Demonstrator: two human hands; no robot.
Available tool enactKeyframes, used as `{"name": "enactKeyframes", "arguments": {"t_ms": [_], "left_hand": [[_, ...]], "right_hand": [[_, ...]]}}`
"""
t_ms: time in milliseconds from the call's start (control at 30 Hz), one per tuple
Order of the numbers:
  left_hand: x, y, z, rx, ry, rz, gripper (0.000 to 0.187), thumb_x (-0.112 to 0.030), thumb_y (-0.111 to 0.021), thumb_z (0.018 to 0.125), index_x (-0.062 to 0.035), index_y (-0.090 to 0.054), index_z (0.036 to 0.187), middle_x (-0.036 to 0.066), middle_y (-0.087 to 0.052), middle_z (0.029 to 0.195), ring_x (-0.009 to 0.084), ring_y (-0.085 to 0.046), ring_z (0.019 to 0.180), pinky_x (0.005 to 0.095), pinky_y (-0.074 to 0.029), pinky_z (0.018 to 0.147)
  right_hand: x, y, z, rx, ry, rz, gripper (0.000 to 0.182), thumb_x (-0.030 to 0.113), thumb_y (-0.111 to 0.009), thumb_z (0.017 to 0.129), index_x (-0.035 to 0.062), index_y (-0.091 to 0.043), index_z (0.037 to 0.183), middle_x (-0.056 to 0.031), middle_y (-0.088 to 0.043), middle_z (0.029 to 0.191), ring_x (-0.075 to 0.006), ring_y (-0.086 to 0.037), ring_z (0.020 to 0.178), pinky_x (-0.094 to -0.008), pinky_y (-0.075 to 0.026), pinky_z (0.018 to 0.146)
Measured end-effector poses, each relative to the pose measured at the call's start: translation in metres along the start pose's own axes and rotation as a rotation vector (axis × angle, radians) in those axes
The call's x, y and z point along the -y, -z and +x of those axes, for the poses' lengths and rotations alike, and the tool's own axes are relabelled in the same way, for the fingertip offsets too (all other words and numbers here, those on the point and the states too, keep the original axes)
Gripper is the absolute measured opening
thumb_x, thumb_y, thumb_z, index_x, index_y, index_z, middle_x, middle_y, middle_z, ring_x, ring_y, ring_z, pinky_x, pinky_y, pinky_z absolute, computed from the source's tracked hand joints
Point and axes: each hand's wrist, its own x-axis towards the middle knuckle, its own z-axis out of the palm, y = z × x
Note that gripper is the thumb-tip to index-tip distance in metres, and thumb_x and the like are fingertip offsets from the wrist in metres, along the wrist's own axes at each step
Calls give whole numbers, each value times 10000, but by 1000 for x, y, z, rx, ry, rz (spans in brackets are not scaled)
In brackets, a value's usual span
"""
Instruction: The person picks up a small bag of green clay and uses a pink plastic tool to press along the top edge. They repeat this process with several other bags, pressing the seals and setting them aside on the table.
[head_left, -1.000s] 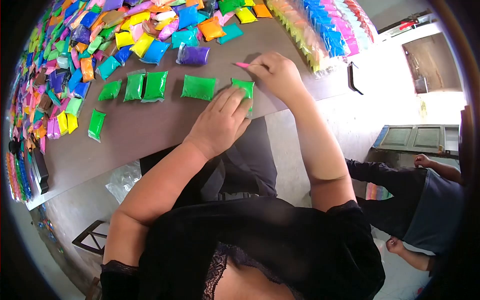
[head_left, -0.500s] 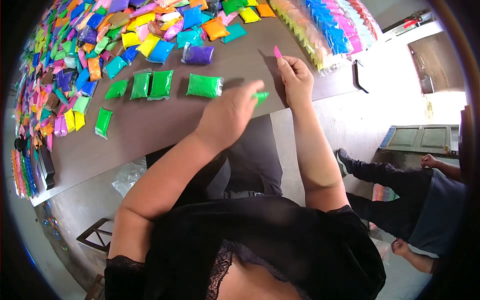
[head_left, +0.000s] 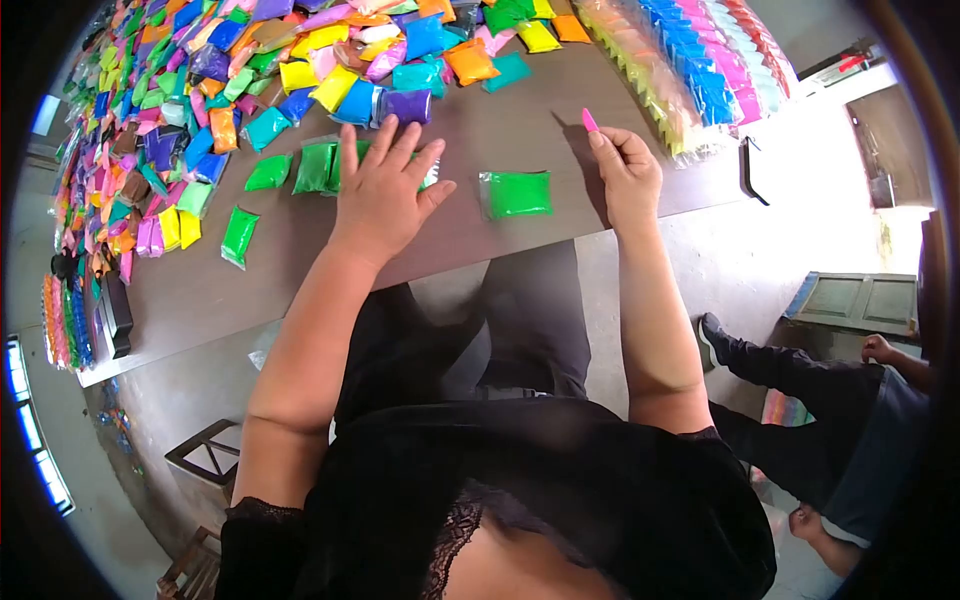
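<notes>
My left hand [head_left: 382,205] has its fingers spread, palm down over a green packet that shows only in part between and beside the fingers. Just left of it, partly covered, lies another green packet [head_left: 315,166]. A small pointed pink plastic tool [head_left: 590,121] sticks up from my right hand [head_left: 632,180], pinched between thumb and fingers near the table's right side. Between my two hands a green packet [head_left: 520,194] rests flat on the brown table [head_left: 460,235]. A purple packet [head_left: 405,106] is right at the left fingertips.
A heap of packets in many colours [head_left: 215,75] covers the table's far left. Rows of clear-wrapped coloured packets [head_left: 690,70] stand at the back right. Two more green packets [head_left: 239,237] lie on the left. Beyond the table on the right, another person [head_left: 850,430] is partly visible.
My left hand has moved left, leaving a green packet on the table between my hands, and is now spread over another. My right hand still holds the pink tool. The view has shifted slightly.
</notes>
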Motion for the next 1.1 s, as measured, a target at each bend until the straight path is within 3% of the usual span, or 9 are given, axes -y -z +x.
{"name": "enactKeyframes", "arguments": {"t_ms": [133, 367, 467, 533, 633, 667, 767, 900, 1100], "left_hand": [[20, 4, -10, 50, 131, -3, 585, -555, -624, 911, -188, -606, 1367, 91, -537, 1463, 311, -421, 1412, 687, -175, 1151], [38, 3, -28, 43, 211, 25, 548, -497, -630, 931, -184, -589, 1379, 98, -529, 1467, 327, -436, 1399, 676, -179, 1151], [13, 8, -21, -160, 127, 76, 473, -366, -679, 920, -125, -623, 1323, 114, -541, 1438, 317, -470, 1369, 613, -274, 1147], [-16, 9, -12, -232, -334, -103, 409, -220, -710, 885, -69, -646, 1260, 117, -564, 1375, 293, -514, 1309, 496, -401, 1100], [-70, 5, 2, -151, -297, -469, 387, -145, -704, 867, -44, -650, 1237, 106, -572, 1312, 274, -539, 1245, 404, -471, 1037], [-77, 3, 4, -168, -306, -484, 387, -145, -704, 867, -44, -650, 1237, 106, -572, 1312, 274, -539, 1245, 404, -471, 1037], [-86, -3, 2, -47, -208, -484, 397, -149, -709, 859, -42, -648, 1236, 98, -573, 1266, 282, -548, 1197, 410, -475, 1026], [-84, -2, 3, -70, -232, -462, 390, -152, -701, 865, -37, -646, 1234, 97, -572, 1251, 286, -550, 1180, 406, -476, 1025], [-83, -5, 4, -95, -239, -444, 391, -143, -703, 857, -36, -648, 1229, 101, -582, 1218, 285, -560, 1145, 405, -487, 1002]], "right_hand": [[-2, 1, 0, 3, -4, -10, 172, 153, -749, 927, -8, -727, 984, 38, -650, 829, -39, -549, 773, -201, -450, 714], [-1, 0, 0, 2, -27, 30, 173, 153, -756, 921, -8, -727, 977, 34, -650, 822, -38, -547, 767, -200, -451, 709], [3, -3, 0, -10, -18, -56, 173, 156, -755, 923, -10, -728, 963, 36, -645, 818, -35, -542, 763, -196, -448, 709], [0, -3, 1, 15, 1, -45, 153, 143, -752, 914, -4, -731, 953, 6, -665, 834, -69, -577, 771, -224, -469, 723], [1, -3, -1, 48, 171, -209, 126, 122, -751, 892, 16, -739, 958, -47, -685, 886, -135, -628, 815, -269, -496, 748], [9, 1, -3, 134, 363, -261, 120, 109, -749, 871, 35, -746, 965, -92, -689, 942, -199, -655, 868, -313, -512, 771], [33, 3, -31, 287, 163, -311, 114, 109, -734, 873, 51, -746, 971, -100, -681, 928, -238, -665, 852, -339, -520, 760], [43, -2, -49, 351, 174, -523, 100, 144, -705, 882, 85, -744, 953, -91, -673, 899, -277, -668, 826, -371, -533, 728], [36, -4, -29, 211, 426, -807, 113, 217, -662, 900, 125, -721, 877, -74, -662, 865, -300, -668, 808, -419, -541, 697]]}}
